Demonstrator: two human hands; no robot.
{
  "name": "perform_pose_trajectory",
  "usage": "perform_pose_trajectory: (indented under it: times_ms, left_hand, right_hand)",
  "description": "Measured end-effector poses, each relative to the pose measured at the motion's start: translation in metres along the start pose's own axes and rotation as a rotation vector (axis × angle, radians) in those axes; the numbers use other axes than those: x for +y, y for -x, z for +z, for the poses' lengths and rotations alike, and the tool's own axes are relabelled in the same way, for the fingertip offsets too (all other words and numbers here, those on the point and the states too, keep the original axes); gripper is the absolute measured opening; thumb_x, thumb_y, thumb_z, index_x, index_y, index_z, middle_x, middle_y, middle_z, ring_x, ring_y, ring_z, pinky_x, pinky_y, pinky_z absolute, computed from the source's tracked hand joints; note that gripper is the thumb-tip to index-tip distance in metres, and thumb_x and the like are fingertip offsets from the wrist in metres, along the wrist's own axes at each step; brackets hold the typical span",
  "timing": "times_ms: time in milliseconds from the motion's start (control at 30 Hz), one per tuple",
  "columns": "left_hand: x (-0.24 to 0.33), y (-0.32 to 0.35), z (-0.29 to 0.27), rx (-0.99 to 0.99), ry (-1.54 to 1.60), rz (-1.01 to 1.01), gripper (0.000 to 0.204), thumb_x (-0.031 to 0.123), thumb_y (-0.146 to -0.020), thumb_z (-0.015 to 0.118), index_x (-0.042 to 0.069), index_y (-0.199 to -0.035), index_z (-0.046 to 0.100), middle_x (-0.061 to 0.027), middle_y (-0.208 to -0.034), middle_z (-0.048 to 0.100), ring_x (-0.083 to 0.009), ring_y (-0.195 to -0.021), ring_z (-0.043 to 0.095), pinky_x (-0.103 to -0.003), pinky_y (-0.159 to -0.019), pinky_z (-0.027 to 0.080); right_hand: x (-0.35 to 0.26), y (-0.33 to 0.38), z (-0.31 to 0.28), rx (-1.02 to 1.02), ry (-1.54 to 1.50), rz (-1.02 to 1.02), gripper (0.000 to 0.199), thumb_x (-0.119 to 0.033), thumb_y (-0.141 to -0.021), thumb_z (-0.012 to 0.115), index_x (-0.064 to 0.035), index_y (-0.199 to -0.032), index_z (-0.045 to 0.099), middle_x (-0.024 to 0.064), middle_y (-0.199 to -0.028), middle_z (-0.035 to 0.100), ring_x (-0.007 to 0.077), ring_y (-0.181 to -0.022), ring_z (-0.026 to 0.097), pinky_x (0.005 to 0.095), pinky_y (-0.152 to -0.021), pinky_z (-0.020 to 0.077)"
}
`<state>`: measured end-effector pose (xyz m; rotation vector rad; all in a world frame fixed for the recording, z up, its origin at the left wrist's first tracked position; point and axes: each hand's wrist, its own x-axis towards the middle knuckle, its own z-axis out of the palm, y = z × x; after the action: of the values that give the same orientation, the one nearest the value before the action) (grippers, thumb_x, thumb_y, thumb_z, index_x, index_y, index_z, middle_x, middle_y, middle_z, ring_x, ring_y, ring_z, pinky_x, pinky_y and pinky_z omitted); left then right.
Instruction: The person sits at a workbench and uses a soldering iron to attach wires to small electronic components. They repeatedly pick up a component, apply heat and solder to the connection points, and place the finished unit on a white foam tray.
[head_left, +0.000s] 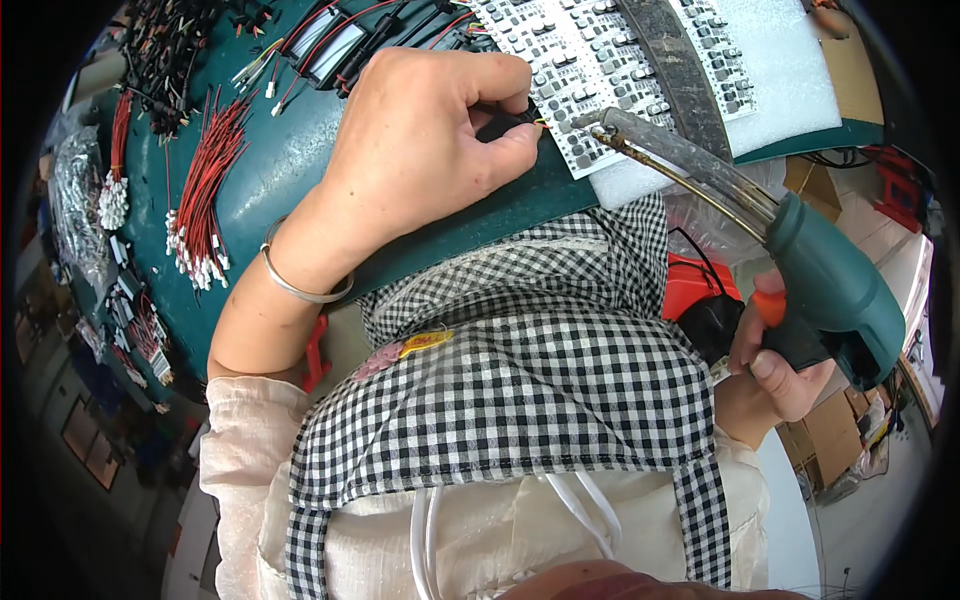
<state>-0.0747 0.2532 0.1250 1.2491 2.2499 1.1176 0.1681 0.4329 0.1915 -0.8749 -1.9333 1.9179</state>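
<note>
My left hand [420, 140] is closed in a pinch on a black cable [498, 126], whose thin coloured wire ends poke out past the fingertips. Those ends lie by the lower left edge of a white circuit board panel [570, 75] dotted with small parts. In my right hand [785, 375] is a green soldering gun [840, 270] with an orange trigger, the fingers wrapped round its handle. Its long metal tip reaches left over the panel, close to the wire ends. The inner side of the left grip is partly hidden.
A dark flat bar [680, 75] lies across the panel, which rests on white foam [790, 85]. Red wire bundles with white connectors [208, 200] lie left on the green table mat [285, 185]. More black cables [350, 50] sit behind my left hand. A plastic bag [80, 200] is far left.
</note>
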Motion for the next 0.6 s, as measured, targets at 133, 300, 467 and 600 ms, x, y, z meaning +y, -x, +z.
perform_pose_trajectory:
  times_ms: [133,300,467,600]
  left_hand:
    - [0.001,0.002,0.002,0.036,-0.034,0.063,0.014,0.005,-0.066,0.073,0.001,-0.071,0.06,-0.0029,-0.057,0.05,-0.0085,-0.046,0.041,-0.024,-0.043,0.034]
    - [0.0,0.001,0.002,0.061,-0.031,0.096,0.014,0.005,-0.066,0.072,0.002,-0.072,0.06,-0.0037,-0.058,0.051,-0.0098,-0.046,0.043,-0.025,-0.043,0.035]
    - [-0.001,0.003,0.004,0.082,-0.053,0.122,0.014,0.004,-0.065,0.073,0.003,-0.072,0.061,-0.0039,-0.058,0.051,-0.0108,-0.045,0.044,-0.025,-0.043,0.035]
    - [-0.002,0.003,0.004,0.088,-0.057,0.149,0.015,0.004,-0.064,0.073,0.004,-0.073,0.061,-0.0038,-0.057,0.051,-0.0118,-0.044,0.044,-0.025,-0.042,0.035]
  right_hand:
    - [0.003,0.004,-0.006,-0.027,-0.131,0.01,0.062,0.0,-0.058,0.074,0.0181,-0.11,0.047,0.03,-0.101,0.059,0.0197,-0.047,0.052,0.0253,-0.04,0.0406]
    - [0.005,0.009,0.005,0.06,-0.143,0.011,0.059,0.002,-0.057,0.075,0.0139,-0.11,0.05,0.0261,-0.097,0.061,0.0202,-0.052,0.053,0.0258,-0.043,0.0423]
    - [0.003,0.008,0.022,0.188,0.053,0.02,0.059,-0.019,-0.06,0.076,0.0118,-0.102,0.049,0.0128,-0.067,0.051,0.0153,-0.043,0.045,0.0238,-0.038,0.0352]
    - [0.001,0.009,0.027,0.21,0.011,0.04,0.056,-0.014,-0.058,0.075,0.0104,-0.102,0.05,0.0146,-0.077,0.054,0.0172,-0.049,0.049,0.0255,-0.04,0.0383]
